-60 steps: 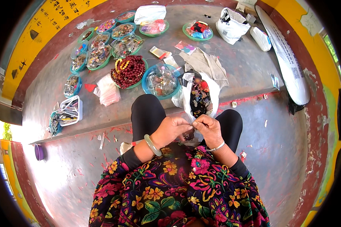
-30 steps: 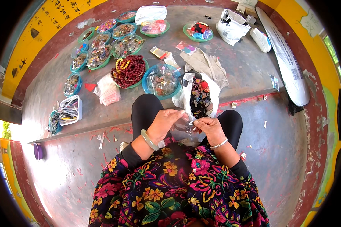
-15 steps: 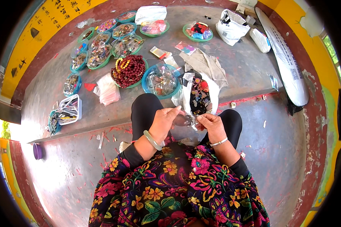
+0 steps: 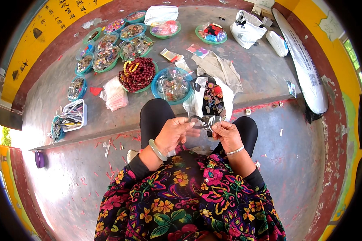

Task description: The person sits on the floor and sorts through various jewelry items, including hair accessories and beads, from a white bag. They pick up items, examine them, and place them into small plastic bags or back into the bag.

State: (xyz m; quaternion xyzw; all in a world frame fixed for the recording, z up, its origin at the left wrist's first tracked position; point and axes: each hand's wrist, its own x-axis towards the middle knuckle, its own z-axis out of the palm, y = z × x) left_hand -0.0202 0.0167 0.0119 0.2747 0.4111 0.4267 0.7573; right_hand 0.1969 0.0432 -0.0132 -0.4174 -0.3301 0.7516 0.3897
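Our left hand and right hand pinch opposite ends of a small clear packet holding a dark item, thumbs pressed near fingertips. Just beyond it stands an open white bag, with a blue basin to its left, then dark-red beads.

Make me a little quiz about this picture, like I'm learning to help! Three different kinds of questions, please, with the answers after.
1. What is the right hand pinching?
2. Fill in the gap: the yellow beads lie together with ___ beads.
3. True or false: the purple container is farther left in the picture than the left hand.

Key:
1. A small clear packet with something dark inside.
2. Dark red.
3. True.
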